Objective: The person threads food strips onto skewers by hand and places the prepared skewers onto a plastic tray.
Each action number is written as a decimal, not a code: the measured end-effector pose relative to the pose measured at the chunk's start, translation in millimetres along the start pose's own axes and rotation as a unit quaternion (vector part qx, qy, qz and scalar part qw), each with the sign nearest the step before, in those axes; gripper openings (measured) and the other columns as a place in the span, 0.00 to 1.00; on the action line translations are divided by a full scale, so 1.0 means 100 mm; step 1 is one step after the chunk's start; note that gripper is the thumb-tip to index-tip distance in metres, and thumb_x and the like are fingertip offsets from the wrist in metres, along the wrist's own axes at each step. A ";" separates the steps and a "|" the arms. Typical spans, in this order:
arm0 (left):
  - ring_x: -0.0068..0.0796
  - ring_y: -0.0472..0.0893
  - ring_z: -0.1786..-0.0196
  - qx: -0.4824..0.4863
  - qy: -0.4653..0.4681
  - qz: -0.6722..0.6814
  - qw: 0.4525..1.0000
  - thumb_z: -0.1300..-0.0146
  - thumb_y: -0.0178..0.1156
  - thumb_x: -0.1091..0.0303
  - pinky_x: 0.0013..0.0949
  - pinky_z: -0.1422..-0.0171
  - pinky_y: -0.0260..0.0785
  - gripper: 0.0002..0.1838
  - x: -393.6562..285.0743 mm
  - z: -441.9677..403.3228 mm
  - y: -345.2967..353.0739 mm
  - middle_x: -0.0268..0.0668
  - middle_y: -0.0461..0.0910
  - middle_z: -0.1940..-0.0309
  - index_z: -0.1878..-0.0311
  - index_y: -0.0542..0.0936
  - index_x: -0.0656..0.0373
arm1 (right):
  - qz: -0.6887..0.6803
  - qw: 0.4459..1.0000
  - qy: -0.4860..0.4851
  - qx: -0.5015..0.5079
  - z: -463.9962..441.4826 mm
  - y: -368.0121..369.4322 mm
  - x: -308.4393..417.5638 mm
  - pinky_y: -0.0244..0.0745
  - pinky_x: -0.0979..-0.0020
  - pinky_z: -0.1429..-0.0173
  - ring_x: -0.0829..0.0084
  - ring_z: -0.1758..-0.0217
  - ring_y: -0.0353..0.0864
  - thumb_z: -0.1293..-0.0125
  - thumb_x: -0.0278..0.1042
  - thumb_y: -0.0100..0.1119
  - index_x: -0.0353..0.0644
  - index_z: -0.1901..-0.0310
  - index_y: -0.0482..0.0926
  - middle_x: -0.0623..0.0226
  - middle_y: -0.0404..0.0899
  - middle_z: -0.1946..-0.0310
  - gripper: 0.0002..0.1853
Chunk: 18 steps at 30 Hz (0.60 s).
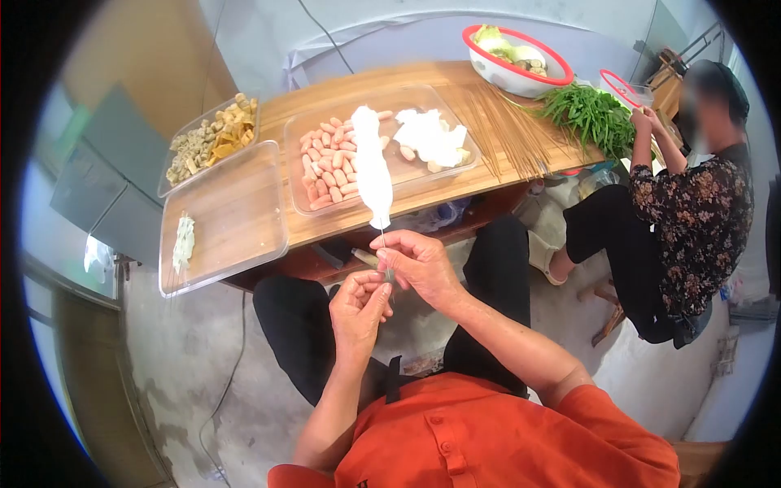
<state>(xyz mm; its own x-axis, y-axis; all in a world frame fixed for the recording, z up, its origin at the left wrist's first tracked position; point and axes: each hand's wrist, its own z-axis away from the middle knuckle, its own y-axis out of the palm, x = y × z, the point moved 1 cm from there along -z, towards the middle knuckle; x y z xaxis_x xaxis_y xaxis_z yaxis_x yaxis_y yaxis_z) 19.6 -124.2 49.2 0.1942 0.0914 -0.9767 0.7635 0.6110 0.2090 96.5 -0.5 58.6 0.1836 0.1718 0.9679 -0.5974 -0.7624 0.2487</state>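
A thin skewer (382, 237) stands up between my hands, with a long, overexposed white piece (373, 167) at its far end; what the piece is made of I cannot make out. My right hand (419, 268) pinches the skewer just below the white piece. Lower down, my left hand (359, 307) has its fingers closed around the same skewer, close to a small greenish bit. Behind the white piece lies a clear plastic tray (297, 130) of small pink sausages (332, 163) and bright white pieces (431, 138).
To the left, a clear tray (248, 215) holds pale skewered pieces (185, 244), beside a tray of yellowish food (213, 137). Loose bamboo skewers (508, 134), leafy greens (587, 114) and a red-rimmed bowl (521, 81) lie right. A seated person (691, 203) works there.
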 end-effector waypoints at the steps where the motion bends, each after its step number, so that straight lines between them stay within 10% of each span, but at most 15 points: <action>1: 0.16 0.75 0.76 0.000 -0.002 -0.009 1.000 0.35 0.60 0.75 0.19 0.73 0.64 0.06 -0.01 0.00 -0.03 0.34 0.80 0.68 0.56 0.77 0.63 | 0.001 1.000 0.001 -0.009 -0.02 0.04 -0.01 0.65 0.81 0.75 0.87 0.76 0.70 0.32 0.26 0.58 0.37 0.55 0.81 0.71 0.78 0.70 0.07; 4: 0.14 0.74 0.77 -0.016 0.010 -0.011 1.000 0.36 0.60 0.76 0.18 0.75 0.62 0.07 0.00 -0.03 -0.10 0.34 0.81 0.68 0.55 0.78 0.63 | 0.104 0.989 -0.105 -0.027 -0.10 0.16 -0.05 0.69 0.80 0.68 0.85 0.70 0.73 0.33 0.26 0.59 0.36 0.57 0.81 0.72 0.77 0.67 0.06; 18: 0.15 0.72 0.81 -0.187 0.064 -0.058 0.979 0.38 0.61 0.80 0.21 0.78 0.66 0.06 -0.53 0.18 -0.93 0.32 0.78 0.71 0.58 0.80 0.64 | 0.071 0.990 -0.030 0.116 -0.21 0.55 -0.14 0.67 0.82 0.68 0.87 0.70 0.69 0.31 0.33 0.58 0.41 0.46 0.79 0.76 0.76 0.66 0.14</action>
<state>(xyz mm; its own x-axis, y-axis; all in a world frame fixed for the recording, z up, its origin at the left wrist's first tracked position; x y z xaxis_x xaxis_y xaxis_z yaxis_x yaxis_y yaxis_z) -50.6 -200.0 82.4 0.0230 0.0869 -0.9960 0.4933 0.8655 0.0869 44.3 -31.6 60.0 0.1600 0.0207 0.9869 -0.4271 -0.8999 0.0881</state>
